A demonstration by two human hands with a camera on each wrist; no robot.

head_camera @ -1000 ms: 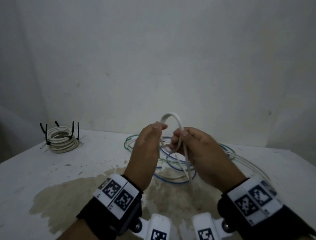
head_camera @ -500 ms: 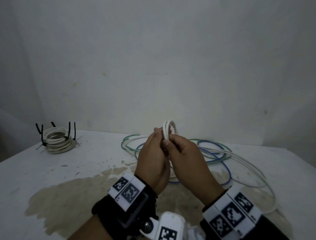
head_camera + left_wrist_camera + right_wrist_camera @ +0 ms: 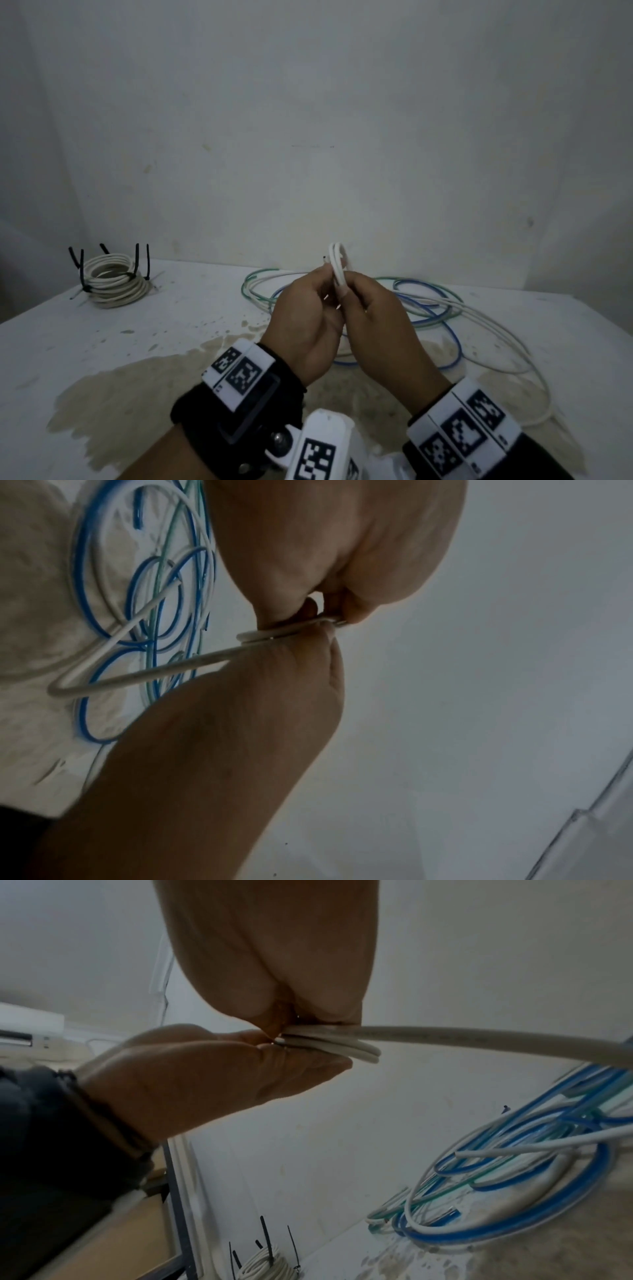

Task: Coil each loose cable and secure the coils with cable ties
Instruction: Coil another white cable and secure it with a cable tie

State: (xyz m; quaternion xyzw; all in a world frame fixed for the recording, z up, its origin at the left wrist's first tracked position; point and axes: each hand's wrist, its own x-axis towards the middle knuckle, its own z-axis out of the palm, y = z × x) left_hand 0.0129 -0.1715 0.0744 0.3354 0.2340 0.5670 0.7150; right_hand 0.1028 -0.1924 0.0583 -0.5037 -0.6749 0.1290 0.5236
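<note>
A white cable (image 3: 337, 265) is folded into a small double loop that stands up between both hands above the table (image 3: 102, 342). My left hand (image 3: 325, 277) pinches the loop from the left, and my right hand (image 3: 346, 289) pinches it from the right, fingertips touching. In the left wrist view the left hand (image 3: 329, 610) and the right thumb clamp the white cable (image 3: 267, 635). In the right wrist view the right hand (image 3: 298, 1018) grips the stacked white cable (image 3: 445, 1037), whose tail runs off right. Loose blue cable (image 3: 452, 339) and green cable (image 3: 250, 291) lie behind the hands.
A finished white coil (image 3: 113, 281) bound with black cable ties (image 3: 137, 260) sits at the table's far left. A brown stain (image 3: 137, 394) covers the near middle. The white cable's long tail (image 3: 534, 377) sweeps round the right side. A pale wall stands close behind.
One second ago the hands were apart with one wide loop between them. They have come together, and the loop is now small, doubled and pinched tight.
</note>
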